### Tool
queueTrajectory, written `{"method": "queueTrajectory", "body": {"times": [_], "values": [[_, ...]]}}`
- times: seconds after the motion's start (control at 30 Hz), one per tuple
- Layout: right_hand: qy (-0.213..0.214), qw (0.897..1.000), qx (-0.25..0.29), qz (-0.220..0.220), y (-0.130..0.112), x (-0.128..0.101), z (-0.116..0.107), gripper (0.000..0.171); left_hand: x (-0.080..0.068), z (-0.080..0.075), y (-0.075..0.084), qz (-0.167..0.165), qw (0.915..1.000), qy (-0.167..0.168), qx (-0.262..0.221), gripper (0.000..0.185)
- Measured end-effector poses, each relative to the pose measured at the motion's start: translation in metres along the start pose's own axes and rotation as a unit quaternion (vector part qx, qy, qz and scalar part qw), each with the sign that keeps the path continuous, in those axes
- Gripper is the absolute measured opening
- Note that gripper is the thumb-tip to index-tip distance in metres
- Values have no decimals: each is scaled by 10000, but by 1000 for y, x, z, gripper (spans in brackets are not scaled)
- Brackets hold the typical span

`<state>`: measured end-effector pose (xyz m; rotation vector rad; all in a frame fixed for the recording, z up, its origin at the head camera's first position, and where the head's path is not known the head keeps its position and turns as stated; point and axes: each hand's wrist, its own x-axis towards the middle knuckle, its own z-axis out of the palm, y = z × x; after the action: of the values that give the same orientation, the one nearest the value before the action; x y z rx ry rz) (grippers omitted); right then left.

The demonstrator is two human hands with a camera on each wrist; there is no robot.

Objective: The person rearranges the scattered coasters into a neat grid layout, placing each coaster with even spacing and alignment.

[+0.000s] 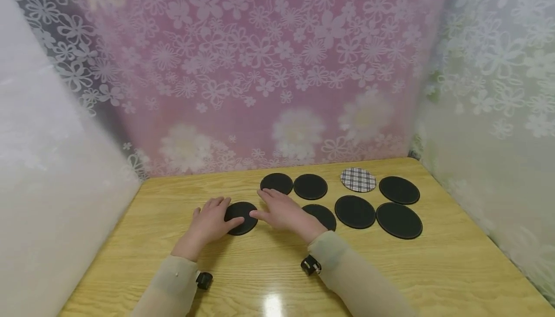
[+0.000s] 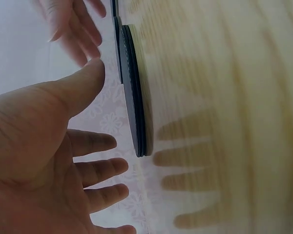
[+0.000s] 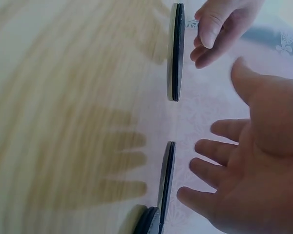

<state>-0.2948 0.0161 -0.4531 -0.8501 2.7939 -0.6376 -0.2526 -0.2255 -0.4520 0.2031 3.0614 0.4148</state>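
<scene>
Head view: a wooden table [image 1: 455, 269] carries two rows of round coasters, all black except one plaid coaster [image 1: 358, 179] in the far row. The left hand [image 1: 208, 224] lies over the left edge of the nearest-left black coaster [image 1: 241, 217], fingers nearly straight. The right hand [image 1: 284, 209] sits just right of that coaster, fingers extended toward the far-row coaster [image 1: 277, 183] and partly covering another black coaster [image 1: 321, 217].

The wrist views show both palms spread, fingers relaxed, nothing gripped. In the left wrist view the left hand [image 2: 49, 161] hovers clear of the coaster [image 2: 135, 92], with finger shadows on the wood. In the right wrist view the right hand [image 3: 249, 161] likewise stands off the surface. Whether any fingertip actually touches a coaster cannot be told.

Risks, as judged:
- The coasters are thin and lie flat on a glossy top. A flat-fingered pickup may slide one rather than lift it.
- A slid coaster would strike its close neighbours and disturb the rows.
- Both hands converge on the same coaster, so they may obstruct each other.
- The right sleeve [image 1: 347, 269] trails near the near row and could drag a coaster
</scene>
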Motion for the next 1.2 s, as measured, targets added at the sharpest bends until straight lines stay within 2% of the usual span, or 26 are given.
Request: {"method": "queueTrajectory", "body": {"times": [0.23,0.5,0.7,0.83,1.2], "values": [[-231,9997,-98,46,6,-2,-1,90,0,0,-2,27,9999,-125,-71,92],[-313,9995,-4,-86,4,-1,0,90,-2,-3,-4,83,9993,-332,-180,100],[-504,9974,-457,-223,0,7,5,89,-7,-6,-9,114,9980,-558,-292,103],[-579,9951,-763,-252,-2,11,6,89,-8,-8,-11,168,9974,-595,-369,105],[-480,9940,-825,-528,-11,18,3,78,-2,-13,-9,212,9979,-547,-257,94]]}}
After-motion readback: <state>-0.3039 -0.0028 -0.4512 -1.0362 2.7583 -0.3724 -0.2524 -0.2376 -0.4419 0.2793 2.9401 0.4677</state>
